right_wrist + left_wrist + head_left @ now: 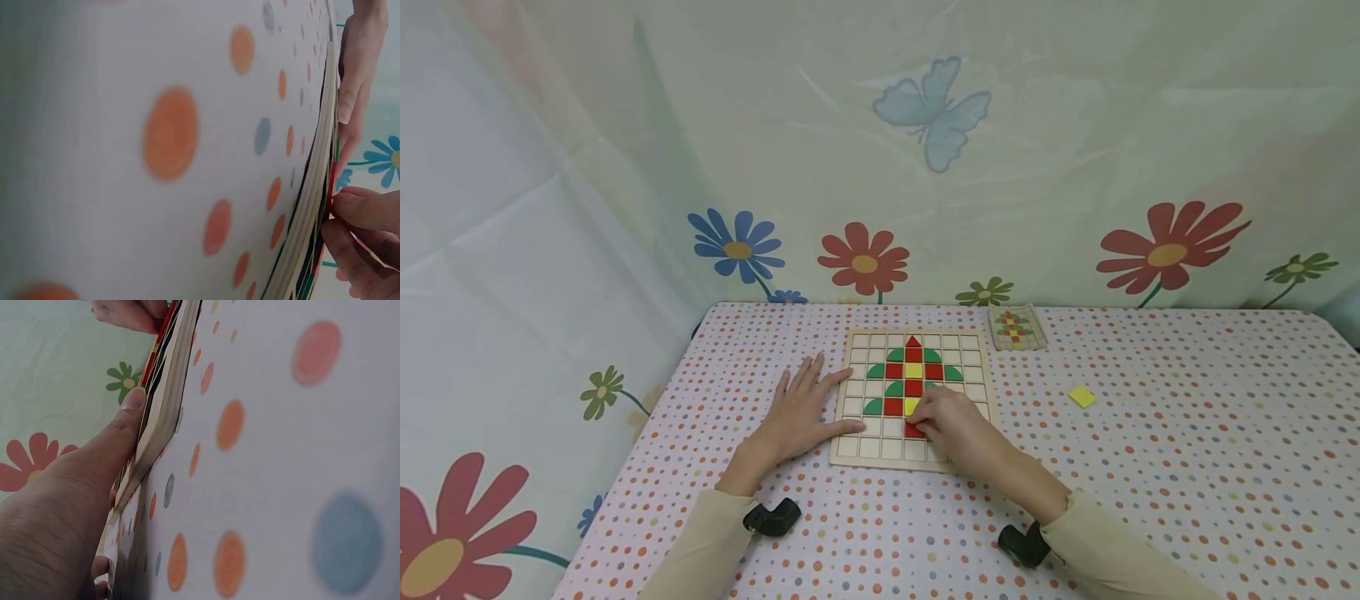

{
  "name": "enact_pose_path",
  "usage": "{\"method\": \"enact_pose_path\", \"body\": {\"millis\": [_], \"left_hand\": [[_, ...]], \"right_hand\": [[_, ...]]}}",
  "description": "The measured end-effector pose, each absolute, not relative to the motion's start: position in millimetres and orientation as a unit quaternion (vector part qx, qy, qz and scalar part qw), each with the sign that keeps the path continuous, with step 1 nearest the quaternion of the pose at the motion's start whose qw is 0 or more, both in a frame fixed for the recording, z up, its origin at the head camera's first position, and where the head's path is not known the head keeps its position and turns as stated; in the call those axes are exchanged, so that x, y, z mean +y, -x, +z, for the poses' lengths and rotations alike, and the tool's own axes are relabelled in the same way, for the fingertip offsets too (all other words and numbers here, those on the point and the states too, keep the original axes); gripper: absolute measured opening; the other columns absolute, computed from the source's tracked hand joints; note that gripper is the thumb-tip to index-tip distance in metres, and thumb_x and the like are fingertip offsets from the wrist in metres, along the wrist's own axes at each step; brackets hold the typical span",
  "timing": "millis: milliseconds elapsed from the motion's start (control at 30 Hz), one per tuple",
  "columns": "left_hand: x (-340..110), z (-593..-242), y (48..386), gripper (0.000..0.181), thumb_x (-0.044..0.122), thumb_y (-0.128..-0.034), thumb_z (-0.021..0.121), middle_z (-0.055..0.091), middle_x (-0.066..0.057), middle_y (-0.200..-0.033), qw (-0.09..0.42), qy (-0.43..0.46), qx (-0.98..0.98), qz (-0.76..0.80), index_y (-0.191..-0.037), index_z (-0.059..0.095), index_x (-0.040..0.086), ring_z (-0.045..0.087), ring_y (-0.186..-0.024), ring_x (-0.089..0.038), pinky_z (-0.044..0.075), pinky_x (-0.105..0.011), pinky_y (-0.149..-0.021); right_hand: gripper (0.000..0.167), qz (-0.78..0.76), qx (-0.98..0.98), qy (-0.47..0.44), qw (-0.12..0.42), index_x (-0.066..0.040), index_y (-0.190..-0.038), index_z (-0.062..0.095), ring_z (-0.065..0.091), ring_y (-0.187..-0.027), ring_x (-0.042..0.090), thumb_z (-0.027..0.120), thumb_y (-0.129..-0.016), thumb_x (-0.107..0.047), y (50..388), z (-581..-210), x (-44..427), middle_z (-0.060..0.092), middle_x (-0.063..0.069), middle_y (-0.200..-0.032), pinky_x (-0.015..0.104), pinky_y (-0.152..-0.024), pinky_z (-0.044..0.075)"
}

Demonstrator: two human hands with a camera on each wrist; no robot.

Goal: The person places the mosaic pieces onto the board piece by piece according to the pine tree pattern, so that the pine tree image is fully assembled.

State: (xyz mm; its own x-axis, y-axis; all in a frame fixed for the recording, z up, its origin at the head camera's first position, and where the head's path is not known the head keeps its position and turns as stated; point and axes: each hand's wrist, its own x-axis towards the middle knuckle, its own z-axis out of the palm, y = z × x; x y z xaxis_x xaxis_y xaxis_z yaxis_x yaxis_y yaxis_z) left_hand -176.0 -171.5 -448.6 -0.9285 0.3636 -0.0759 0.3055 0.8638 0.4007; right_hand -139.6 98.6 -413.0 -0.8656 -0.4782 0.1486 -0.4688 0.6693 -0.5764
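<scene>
A wooden grid board point(857, 450) lies on the table, bearing red and yellow squares, green quarter-round tiles and a red triangle in a tree shape. My left hand point(801, 417) rests at the board's left side, fingers spread, with the thumb point(128, 415) on its edge. My right hand point(958, 429) bends over the lower middle, where thumb and fingertips pinch a red square tile point(913, 430) at its cell below a yellow square point(912, 406). That hand hides part of the tree's lower right. In the right wrist view, the thumb point(359, 206) touches the red tile.
A pattern card point(1017, 327) with a small tree picture lies past the board's upper right corner. One loose yellow tile point(1082, 397) sits on the dotted tablecloth point(1187, 433) to the right. A flowered curtain point(1045, 167) hangs behind the table.
</scene>
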Motion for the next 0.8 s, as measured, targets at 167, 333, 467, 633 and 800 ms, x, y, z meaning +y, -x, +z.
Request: {"method": "enact_pose_path", "body": {"millis": [167, 333, 467, 633, 800], "left_hand": [[-172.1, -447.9, 176.4, 0.090, 0.069, -0.0891, 0.069, 0.012, -0.018, -0.174, 0.080, -0.173, 0.962, 0.193, -0.163, 0.039, 0.027, 0.004, -0.161, -0.038, 0.001, -0.063, -0.127], [-173.4, -448.2, 176.6, 0.091, 0.070, -0.0891, 0.068, 0.011, -0.018, -0.174, 0.081, -0.171, 0.963, 0.192, -0.164, 0.038, 0.027, 0.004, -0.161, -0.038, 0.000, -0.063, -0.127], [-174.3, -447.2, 176.3, 0.091, 0.070, -0.0892, 0.068, 0.011, -0.018, -0.174, 0.080, -0.171, 0.963, 0.194, -0.164, 0.038, 0.026, 0.004, -0.161, -0.038, 0.001, -0.063, -0.127], [-174.8, -447.6, 175.7, 0.091, 0.070, -0.0889, 0.069, 0.011, -0.018, -0.174, 0.078, -0.170, 0.962, 0.197, -0.163, 0.039, 0.026, 0.004, -0.161, -0.038, 0.001, -0.063, -0.127], [-174.1, -451.3, 176.6, 0.092, 0.071, -0.0885, 0.068, 0.012, -0.018, -0.174, 0.076, -0.172, 0.963, 0.194, -0.163, 0.039, 0.026, 0.005, -0.161, -0.038, 0.001, -0.063, -0.127]], "right_hand": [[0.015, -0.333, 0.907, 0.259, 0.008, -0.002, -0.099, 0.082, 0.069, -0.094, 0.016, 0.080, -0.087, 0.007, 137.2, -412.8, 104.6, 0.074, 0.002, -0.097, 0.027, -0.081, 0.061], [0.016, -0.362, 0.898, 0.251, 0.019, -0.002, -0.103, 0.082, 0.065, -0.087, 0.011, 0.079, -0.089, 0.005, 134.5, -408.8, 121.9, 0.073, 0.001, -0.098, 0.024, -0.073, 0.058], [0.018, -0.362, 0.901, 0.238, 0.008, -0.005, -0.107, 0.081, 0.068, -0.093, 0.014, 0.079, -0.091, 0.002, 134.4, -405.0, 148.1, 0.073, 0.000, -0.102, 0.030, -0.078, 0.060], [0.021, -0.319, 0.919, 0.226, -0.056, -0.005, -0.109, 0.080, 0.072, -0.099, 0.027, 0.081, -0.088, 0.001, 135.4, -404.5, 196.0, 0.074, 0.006, -0.106, 0.045, -0.082, 0.061], [0.025, -0.286, 0.932, 0.187, -0.119, -0.003, -0.106, 0.080, 0.072, -0.095, 0.036, 0.085, -0.082, 0.004, 136.1, -408.1, 246.7, 0.073, 0.013, -0.107, 0.051, -0.075, 0.061]]}}
